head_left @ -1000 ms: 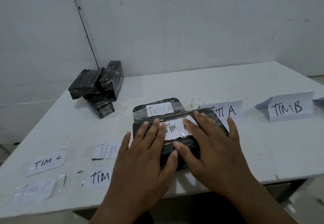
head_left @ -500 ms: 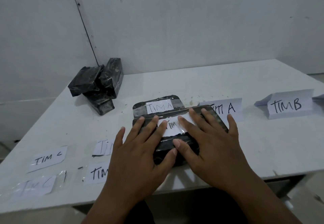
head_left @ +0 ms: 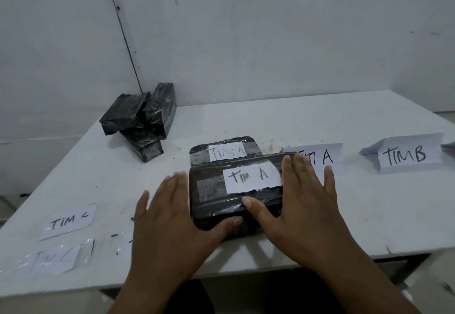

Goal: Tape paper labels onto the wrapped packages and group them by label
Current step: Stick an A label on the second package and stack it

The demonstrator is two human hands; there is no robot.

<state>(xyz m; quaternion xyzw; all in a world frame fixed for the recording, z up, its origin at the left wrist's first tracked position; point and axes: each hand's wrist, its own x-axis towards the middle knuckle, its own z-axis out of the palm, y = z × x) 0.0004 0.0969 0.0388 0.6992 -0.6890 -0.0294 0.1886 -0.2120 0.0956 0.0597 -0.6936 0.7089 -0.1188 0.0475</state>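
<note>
**One head camera, looking down over the table's near edge**

There is a single view, so nothing is shared between cameras. It sits at the person's head, above and just behind the near edge of the white table [head_left: 320, 121], and faces forward and down toward the far edge and the grey wall [head_left: 270, 43] behind it. The wide lens bends the table's edges and the wall seam. Both forearms enter from the bottom of the picture, close to the lens; the left hand [head_left: 177, 222] and right hand [head_left: 302, 205] fill the lower middle. The far left corner lies well back, the right edge runs out of frame.
</note>
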